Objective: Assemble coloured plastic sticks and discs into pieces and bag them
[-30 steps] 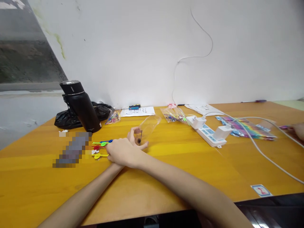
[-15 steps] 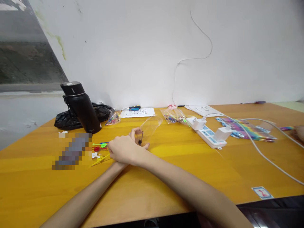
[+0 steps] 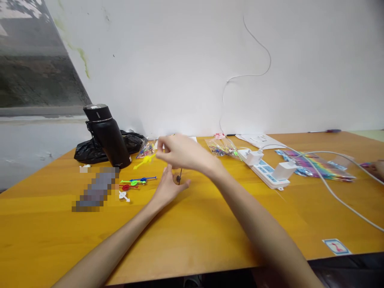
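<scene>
The white wall (image 3: 180,80) rises behind the wooden tabletop (image 3: 210,224) where I have both arms out. On its left side stands a black bottle (image 3: 109,138), with a crumpled black plastic bag (image 3: 87,151) around its base. Over on the right lies a bundle of rainbow-coloured sticks (image 3: 321,166) in clear wrapping, and nearer me a white power strip (image 3: 267,174) with white plugs in it. A blurred-out dark object (image 3: 97,190) lies in front of the bottle, and a printed sheet (image 3: 259,141) lies near the wall. Another person's hand (image 3: 378,167) shows at the right edge.

My right fingers (image 3: 161,145) are closed on one end of a yellow arrow piece (image 3: 147,159), held above the tabletop. My left hand (image 3: 166,188) is lower, the thumb and fingers apart around a thin dark piece (image 3: 179,179); I cannot tell whether they grip anything.

Two clear bags of small coloured pieces lie farther back, one on the left (image 3: 146,149), one on the right (image 3: 223,149). Left of my left hand lie a blue arrow (image 3: 144,179), a green arrow (image 3: 133,183), a red arrow (image 3: 126,187) and, nearest me, a white arrow (image 3: 123,195).
</scene>
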The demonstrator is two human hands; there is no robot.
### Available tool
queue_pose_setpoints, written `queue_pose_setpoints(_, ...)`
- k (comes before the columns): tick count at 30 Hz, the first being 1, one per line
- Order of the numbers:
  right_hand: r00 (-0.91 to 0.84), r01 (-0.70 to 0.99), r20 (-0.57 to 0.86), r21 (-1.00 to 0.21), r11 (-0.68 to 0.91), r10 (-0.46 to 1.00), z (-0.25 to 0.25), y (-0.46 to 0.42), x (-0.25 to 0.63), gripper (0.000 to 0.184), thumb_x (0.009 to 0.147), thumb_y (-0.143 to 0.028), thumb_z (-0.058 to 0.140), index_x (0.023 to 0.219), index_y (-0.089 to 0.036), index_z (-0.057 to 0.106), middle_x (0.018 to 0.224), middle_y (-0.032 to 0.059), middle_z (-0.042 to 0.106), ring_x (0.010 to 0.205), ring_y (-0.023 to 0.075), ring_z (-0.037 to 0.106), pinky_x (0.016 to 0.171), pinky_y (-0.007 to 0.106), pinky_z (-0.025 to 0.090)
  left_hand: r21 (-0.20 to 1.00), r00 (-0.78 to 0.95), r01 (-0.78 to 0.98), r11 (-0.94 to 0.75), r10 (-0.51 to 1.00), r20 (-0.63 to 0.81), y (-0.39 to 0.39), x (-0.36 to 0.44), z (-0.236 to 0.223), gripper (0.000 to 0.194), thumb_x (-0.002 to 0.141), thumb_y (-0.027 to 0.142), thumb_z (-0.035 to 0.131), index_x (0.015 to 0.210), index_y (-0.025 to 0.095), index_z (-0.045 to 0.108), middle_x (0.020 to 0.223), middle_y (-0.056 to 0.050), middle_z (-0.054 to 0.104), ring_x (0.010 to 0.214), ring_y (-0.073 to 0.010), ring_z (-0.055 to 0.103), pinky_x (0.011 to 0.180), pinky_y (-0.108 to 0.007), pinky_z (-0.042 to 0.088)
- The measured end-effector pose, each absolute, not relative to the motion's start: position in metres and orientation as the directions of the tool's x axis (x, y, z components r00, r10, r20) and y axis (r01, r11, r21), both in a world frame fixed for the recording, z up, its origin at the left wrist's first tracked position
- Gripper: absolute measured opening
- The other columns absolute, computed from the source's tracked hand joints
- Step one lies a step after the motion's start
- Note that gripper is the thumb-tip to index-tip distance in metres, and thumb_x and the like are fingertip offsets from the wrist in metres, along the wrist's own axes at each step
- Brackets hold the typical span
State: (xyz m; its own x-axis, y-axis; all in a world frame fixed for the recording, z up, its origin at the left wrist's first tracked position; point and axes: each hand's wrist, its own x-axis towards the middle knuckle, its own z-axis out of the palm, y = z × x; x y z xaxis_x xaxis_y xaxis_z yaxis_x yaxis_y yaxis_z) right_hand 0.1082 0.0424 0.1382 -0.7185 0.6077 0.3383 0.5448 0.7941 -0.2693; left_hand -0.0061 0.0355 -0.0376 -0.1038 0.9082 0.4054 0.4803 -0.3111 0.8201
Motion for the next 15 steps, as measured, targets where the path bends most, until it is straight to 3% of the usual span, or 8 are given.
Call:
queue_pose_setpoints(6, -0.547, 0.652, 0.402, -0.346, 0.675, 0.734, 0.175, 0.060, 0.176, 0.020, 0.090, -0.029, 0.051, 0.092, -0.016, 0.066, 0.085, 0.0058, 0.066, 0.070, 0.0138, 0.052, 0.064, 0.027, 0.032, 0.798, -0.087, 0.517, -0.310, 0.908, 0.409, 0.034, -0.007, -0.031, 0.056, 0.073, 0.033, 0.077, 0.119, 0.024, 0.046, 0.123, -0.008, 0.060, 0.118, -0.0246, 0.057, 0.104, -0.041, 0.039)
queue_pose_setpoints(15, -0.552, 0.727, 0.246, -0.327, 0.604, 0.797, 0.185, 0.069, 0.224, 0.019, 0.089, -0.033, 0.056, 0.090, -0.018, 0.067, 0.075, 0.0032, 0.061, 0.065, 0.0128, 0.049, 0.062, 0.029, 0.030, 0.818, -0.083, 0.482, -0.314, 0.913, 0.399, 0.036, -0.008, -0.033, 0.055, 0.073, 0.033, 0.077, 0.119, 0.024, 0.048, 0.122, -0.008, 0.060, 0.117, -0.0241, 0.057, 0.102, -0.039, 0.041)
